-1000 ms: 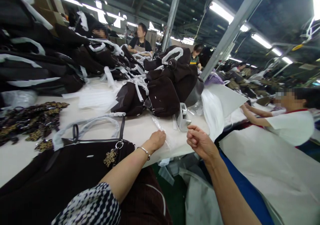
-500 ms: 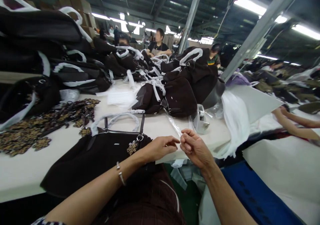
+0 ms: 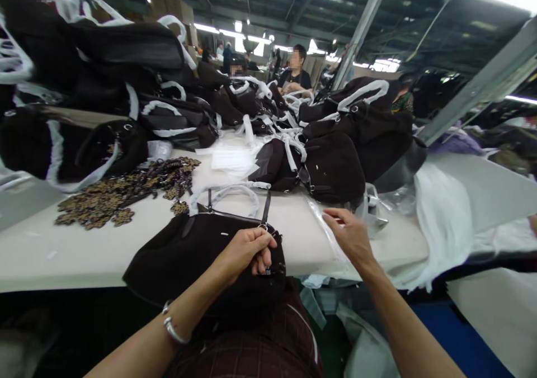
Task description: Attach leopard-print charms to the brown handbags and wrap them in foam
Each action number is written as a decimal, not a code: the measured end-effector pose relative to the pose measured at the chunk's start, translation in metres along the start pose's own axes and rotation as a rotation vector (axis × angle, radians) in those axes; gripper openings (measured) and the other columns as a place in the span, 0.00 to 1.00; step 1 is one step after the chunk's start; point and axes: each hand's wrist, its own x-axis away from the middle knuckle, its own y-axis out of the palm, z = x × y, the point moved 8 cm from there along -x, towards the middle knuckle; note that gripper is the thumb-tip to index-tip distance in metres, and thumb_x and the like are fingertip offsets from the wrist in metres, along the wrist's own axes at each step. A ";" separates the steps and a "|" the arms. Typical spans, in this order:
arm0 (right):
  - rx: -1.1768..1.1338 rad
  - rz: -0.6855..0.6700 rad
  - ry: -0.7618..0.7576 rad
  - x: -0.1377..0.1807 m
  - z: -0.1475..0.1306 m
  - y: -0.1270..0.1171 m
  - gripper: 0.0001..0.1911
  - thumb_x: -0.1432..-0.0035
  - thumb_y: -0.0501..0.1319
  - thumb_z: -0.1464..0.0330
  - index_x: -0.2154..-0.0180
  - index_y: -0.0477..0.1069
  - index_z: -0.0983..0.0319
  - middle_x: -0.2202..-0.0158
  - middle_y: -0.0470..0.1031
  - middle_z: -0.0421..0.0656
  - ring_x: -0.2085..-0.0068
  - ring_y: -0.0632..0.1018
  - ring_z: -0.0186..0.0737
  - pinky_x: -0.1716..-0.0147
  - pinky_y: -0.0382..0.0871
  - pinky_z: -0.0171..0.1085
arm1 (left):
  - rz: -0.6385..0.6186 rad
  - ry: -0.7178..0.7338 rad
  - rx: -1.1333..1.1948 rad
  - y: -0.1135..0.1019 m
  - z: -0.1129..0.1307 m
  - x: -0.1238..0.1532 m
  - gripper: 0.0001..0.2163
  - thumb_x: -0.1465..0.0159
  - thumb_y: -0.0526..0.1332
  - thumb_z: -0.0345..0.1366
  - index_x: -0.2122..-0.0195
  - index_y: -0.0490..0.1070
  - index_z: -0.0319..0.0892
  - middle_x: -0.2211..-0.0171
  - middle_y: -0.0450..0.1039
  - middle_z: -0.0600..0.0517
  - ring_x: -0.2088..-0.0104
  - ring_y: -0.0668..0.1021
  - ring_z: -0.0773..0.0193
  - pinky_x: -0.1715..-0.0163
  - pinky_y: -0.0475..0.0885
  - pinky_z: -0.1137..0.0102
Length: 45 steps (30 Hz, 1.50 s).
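Observation:
A dark handbag (image 3: 188, 255) lies at the table's front edge, its wrapped handles (image 3: 235, 190) standing up behind it. My left hand (image 3: 251, 246) is closed at the bag's right side, just below the handle ring, around the hanging flower charm, which it mostly hides. To the right, my right hand (image 3: 350, 230) hovers over the table with thumb and fingers apart, beside a clear plastic strip (image 3: 323, 224). Whether its fingertips touch the strip is hard to see. A heap of brown flower charms (image 3: 113, 202) lies to the left.
More dark bags (image 3: 335, 165) with white-wrapped handles are piled at the back and left. Right of my hand stand a tape dispenser (image 3: 375, 207) and a bundle of white sheets (image 3: 444, 227). A white stack (image 3: 232, 159) lies mid-table. A person (image 3: 297, 76) sits beyond.
My left hand has gone from beside my right hand to the bag's charm and closed there. The right hand's pinch has loosened. The view has turned left.

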 end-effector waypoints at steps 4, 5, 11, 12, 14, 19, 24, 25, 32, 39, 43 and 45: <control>-0.447 -0.404 0.146 0.038 -0.057 0.067 0.20 0.49 0.68 0.58 0.56 0.77 0.61 0.65 0.80 0.44 0.66 0.78 0.39 0.65 0.72 0.39 | -0.021 -0.010 -0.016 0.008 -0.004 -0.002 0.17 0.38 0.59 0.50 0.67 0.69 0.38 0.81 0.72 0.55 0.86 0.71 0.72 0.89 0.61 0.81; -0.501 -0.443 0.163 0.045 -0.068 0.078 0.19 0.49 0.68 0.58 0.58 0.77 0.62 0.69 0.79 0.42 0.69 0.76 0.37 0.68 0.71 0.37 | -0.034 -0.011 -0.034 0.011 -0.004 -0.002 0.17 0.38 0.59 0.50 0.66 0.69 0.38 0.81 0.72 0.55 0.86 0.71 0.72 0.89 0.61 0.81; -0.550 -0.333 0.239 0.054 -0.061 0.075 0.15 0.48 0.68 0.56 0.71 0.76 0.62 0.76 0.76 0.41 0.76 0.73 0.33 0.73 0.69 0.34 | -0.053 -0.020 -0.202 0.003 -0.006 0.011 0.15 0.36 0.56 0.48 0.66 0.69 0.39 0.73 0.74 0.53 0.84 0.71 0.73 0.87 0.61 0.79; -0.539 -0.290 0.257 0.053 -0.050 0.067 0.15 0.48 0.68 0.56 0.71 0.76 0.62 0.76 0.77 0.41 0.76 0.73 0.33 0.73 0.69 0.34 | -0.036 -0.021 -0.250 -0.003 -0.006 0.015 0.15 0.35 0.55 0.48 0.66 0.70 0.40 0.72 0.74 0.53 0.84 0.70 0.74 0.87 0.60 0.79; -0.505 -0.235 0.294 0.052 -0.029 0.053 0.16 0.48 0.68 0.55 0.71 0.76 0.63 0.75 0.77 0.42 0.76 0.74 0.34 0.73 0.70 0.35 | 0.029 -0.005 -0.385 -0.019 -0.006 0.022 0.14 0.34 0.54 0.46 0.67 0.70 0.41 0.74 0.72 0.56 0.84 0.68 0.74 0.84 0.61 0.78; -0.151 -0.281 0.178 0.056 -0.019 0.040 0.13 0.48 0.68 0.57 0.66 0.79 0.60 0.67 0.80 0.46 0.70 0.77 0.41 0.70 0.71 0.39 | 0.162 0.093 -0.838 -0.042 0.001 0.034 0.14 0.31 0.53 0.41 0.72 0.70 0.43 0.77 0.70 0.56 0.76 0.73 0.67 0.71 0.64 0.73; -0.096 -0.164 -0.127 0.066 -0.081 0.047 0.13 0.42 0.65 0.63 0.54 0.77 0.54 0.51 0.78 0.46 0.60 0.79 0.43 0.68 0.74 0.39 | 0.132 0.061 -1.120 -0.031 -0.002 0.029 0.12 0.31 0.53 0.38 0.68 0.73 0.46 0.73 0.76 0.52 0.72 0.77 0.62 0.69 0.63 0.71; -0.142 -0.249 -0.131 0.070 -0.088 0.061 0.12 0.41 0.64 0.65 0.54 0.77 0.53 0.53 0.79 0.44 0.60 0.79 0.42 0.67 0.74 0.39 | 0.117 0.070 -1.106 -0.028 0.000 0.027 0.12 0.31 0.53 0.39 0.68 0.73 0.46 0.74 0.76 0.53 0.73 0.77 0.62 0.69 0.63 0.71; -0.260 -0.464 -0.081 0.078 -0.082 0.118 0.05 0.41 0.64 0.67 0.67 0.79 0.55 0.69 0.79 0.39 0.66 0.78 0.37 0.63 0.70 0.37 | 0.053 0.060 -0.900 -0.025 0.009 0.017 0.14 0.31 0.53 0.41 0.71 0.71 0.44 0.78 0.72 0.57 0.79 0.72 0.68 0.74 0.62 0.73; -0.202 -0.227 -0.005 0.065 -0.052 0.108 0.06 0.41 0.63 0.67 0.70 0.77 0.58 0.73 0.72 0.39 0.71 0.72 0.35 0.71 0.63 0.36 | 0.357 0.164 -1.228 -0.051 0.012 -0.011 0.13 0.38 0.63 0.44 0.55 0.71 0.44 0.58 0.74 0.50 0.56 0.75 0.56 0.56 0.68 0.65; -0.099 -0.157 -0.128 0.063 -0.054 0.112 0.07 0.39 0.63 0.67 0.70 0.76 0.58 0.73 0.70 0.40 0.69 0.71 0.37 0.66 0.63 0.38 | 0.351 0.132 -1.445 -0.044 0.003 -0.030 0.16 0.40 0.65 0.48 0.59 0.71 0.42 0.59 0.73 0.47 0.56 0.73 0.53 0.55 0.69 0.62; -0.024 -0.142 -0.186 0.062 -0.054 0.115 0.07 0.39 0.63 0.67 0.70 0.75 0.59 0.73 0.70 0.40 0.68 0.71 0.38 0.63 0.62 0.39 | 0.346 0.100 -1.450 -0.043 -0.001 -0.035 0.14 0.40 0.65 0.47 0.63 0.70 0.42 0.62 0.73 0.48 0.58 0.74 0.54 0.58 0.69 0.63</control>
